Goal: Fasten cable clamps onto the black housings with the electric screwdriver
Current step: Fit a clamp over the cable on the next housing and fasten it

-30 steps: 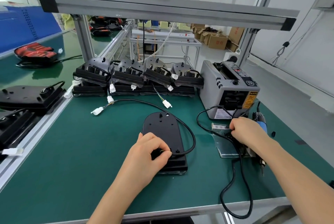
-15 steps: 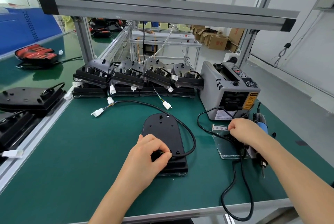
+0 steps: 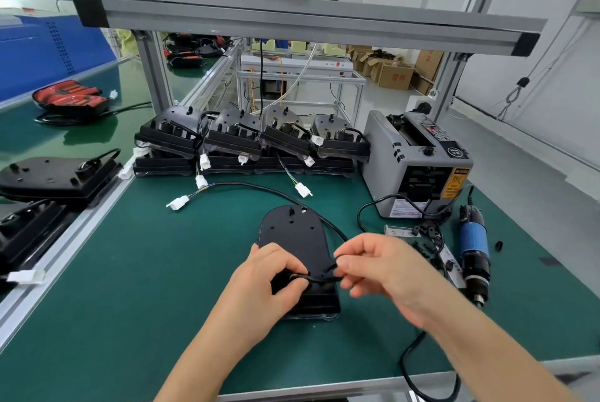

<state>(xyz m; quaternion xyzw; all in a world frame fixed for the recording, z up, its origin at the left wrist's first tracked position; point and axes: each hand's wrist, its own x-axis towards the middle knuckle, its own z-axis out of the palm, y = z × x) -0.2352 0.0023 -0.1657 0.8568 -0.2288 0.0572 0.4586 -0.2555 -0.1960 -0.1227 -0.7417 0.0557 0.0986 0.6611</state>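
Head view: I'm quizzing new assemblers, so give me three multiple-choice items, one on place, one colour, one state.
1. The right hand is: A pinching the cable; B an empty fist; C flat open.
2. The electric screwdriver lies: A in the right hand; B on the mat, right of the housing; C on the housing.
3. The mat is: A grey; B red; C green.
Key: A, it closes on the cable; B, it lies on the mat; C, the surface is green.
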